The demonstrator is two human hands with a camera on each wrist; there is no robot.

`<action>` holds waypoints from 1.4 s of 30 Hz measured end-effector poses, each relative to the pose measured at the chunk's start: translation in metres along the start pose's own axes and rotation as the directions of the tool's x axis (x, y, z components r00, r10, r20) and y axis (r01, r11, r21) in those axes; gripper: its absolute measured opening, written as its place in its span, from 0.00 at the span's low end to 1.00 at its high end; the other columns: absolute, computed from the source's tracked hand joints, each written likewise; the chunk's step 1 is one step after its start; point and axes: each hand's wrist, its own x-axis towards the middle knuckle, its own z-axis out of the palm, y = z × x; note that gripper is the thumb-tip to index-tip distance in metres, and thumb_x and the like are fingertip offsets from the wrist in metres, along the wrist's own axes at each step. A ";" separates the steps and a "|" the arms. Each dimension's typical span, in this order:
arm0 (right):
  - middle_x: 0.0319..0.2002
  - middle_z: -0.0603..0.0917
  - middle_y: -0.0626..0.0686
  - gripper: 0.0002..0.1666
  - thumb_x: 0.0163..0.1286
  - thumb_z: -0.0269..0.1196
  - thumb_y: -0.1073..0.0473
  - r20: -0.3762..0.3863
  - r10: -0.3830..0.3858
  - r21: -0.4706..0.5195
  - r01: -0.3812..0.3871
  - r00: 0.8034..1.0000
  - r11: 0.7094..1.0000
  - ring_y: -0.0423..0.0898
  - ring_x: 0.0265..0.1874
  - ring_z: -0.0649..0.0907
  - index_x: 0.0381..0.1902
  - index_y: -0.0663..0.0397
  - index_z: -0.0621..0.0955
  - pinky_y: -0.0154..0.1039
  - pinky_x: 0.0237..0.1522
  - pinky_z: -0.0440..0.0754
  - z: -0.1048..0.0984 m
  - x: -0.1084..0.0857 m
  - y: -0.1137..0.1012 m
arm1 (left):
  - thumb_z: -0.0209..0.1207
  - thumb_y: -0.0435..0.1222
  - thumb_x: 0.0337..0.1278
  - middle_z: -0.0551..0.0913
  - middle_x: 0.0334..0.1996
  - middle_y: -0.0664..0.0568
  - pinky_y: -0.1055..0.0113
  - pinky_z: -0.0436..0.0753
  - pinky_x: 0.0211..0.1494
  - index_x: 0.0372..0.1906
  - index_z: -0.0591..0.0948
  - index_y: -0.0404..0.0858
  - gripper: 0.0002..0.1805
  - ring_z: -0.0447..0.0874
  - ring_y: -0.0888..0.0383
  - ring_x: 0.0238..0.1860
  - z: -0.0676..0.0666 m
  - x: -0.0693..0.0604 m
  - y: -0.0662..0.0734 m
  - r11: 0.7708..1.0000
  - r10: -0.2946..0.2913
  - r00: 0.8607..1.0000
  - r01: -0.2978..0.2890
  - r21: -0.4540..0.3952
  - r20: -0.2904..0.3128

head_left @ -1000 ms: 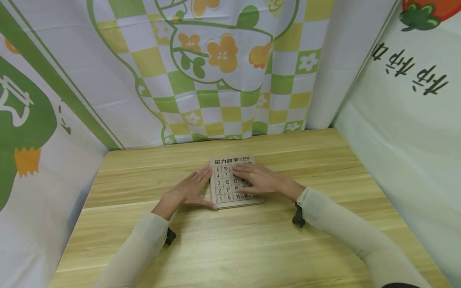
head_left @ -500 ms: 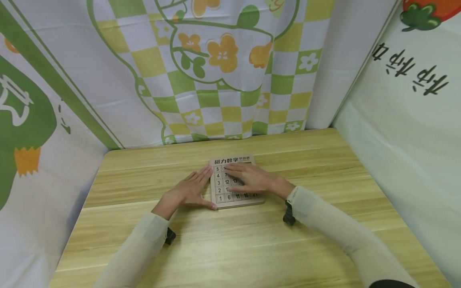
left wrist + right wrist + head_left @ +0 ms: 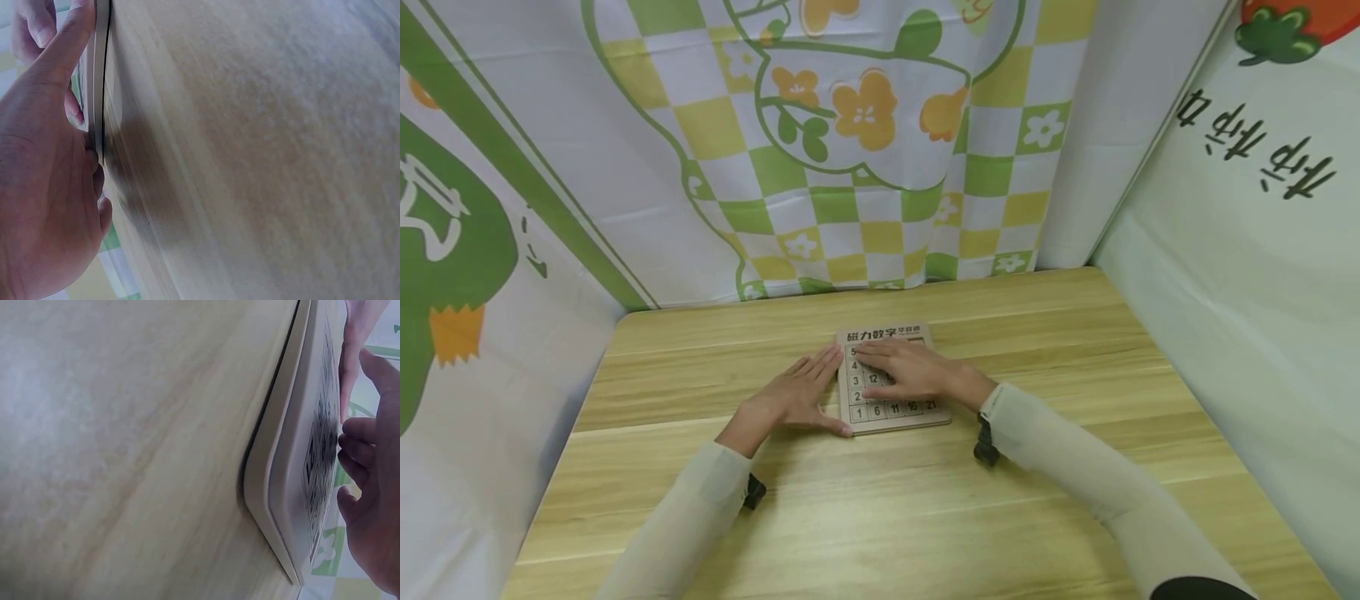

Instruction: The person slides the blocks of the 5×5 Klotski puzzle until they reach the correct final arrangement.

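Note:
A flat wooden number slide puzzle [image 3: 886, 334] lies on the table, with printed characters along its top and rows of numbered tiles below. My left hand [image 3: 796, 397] rests along the puzzle's left side, fingers extended and thumb at the near left corner. Over the upper and middle rows, my right hand [image 3: 910, 372] reaches leftward with fingers fairly straight, hiding many tiles. The bottom row [image 3: 895, 409] stays visible. In the right wrist view, fingertips of the right hand [image 3: 375, 500] meet the tile face of the puzzle [image 3: 284, 469]. The left wrist view shows the left hand [image 3: 40, 169] against the puzzle's edge.
The puzzle sits toward the far side of a wood-grain table [image 3: 880, 508]. A checkered cloth backdrop [image 3: 865, 225] hangs behind it, and printed white sheets flank both sides. A small black device [image 3: 986, 442] is strapped under the right wrist, another [image 3: 755, 492] under the left.
My right hand has slid left across the tiles, uncovering right-hand tiles in the bottom row and covering ones farther left. The left hand and the puzzle board have stayed put.

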 end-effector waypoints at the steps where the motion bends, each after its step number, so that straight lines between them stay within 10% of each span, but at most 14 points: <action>1: 0.82 0.64 0.60 0.47 0.81 0.55 0.33 0.006 0.003 -0.001 -0.003 1.000 1.000 0.61 0.81 0.64 0.81 0.60 0.65 0.60 0.83 0.59 0.001 0.001 0.001 | 0.62 0.78 0.51 0.36 0.87 0.43 0.49 0.42 0.89 0.86 0.38 0.35 0.76 0.35 0.47 0.87 0.000 0.000 0.000 1.000 0.000 1.000 0.000 0.003 0.000; 42: 0.79 0.67 0.63 0.44 0.79 0.59 0.36 -0.041 -0.035 0.001 0.035 0.999 0.999 0.63 0.78 0.67 0.79 0.62 0.69 0.59 0.81 0.63 -0.003 -0.044 0.015 | 0.62 0.78 0.50 0.37 0.87 0.41 0.48 0.44 0.88 0.86 0.39 0.33 0.77 0.38 0.44 0.87 0.001 0.001 -0.001 1.000 0.011 1.000 -0.010 0.019 -0.016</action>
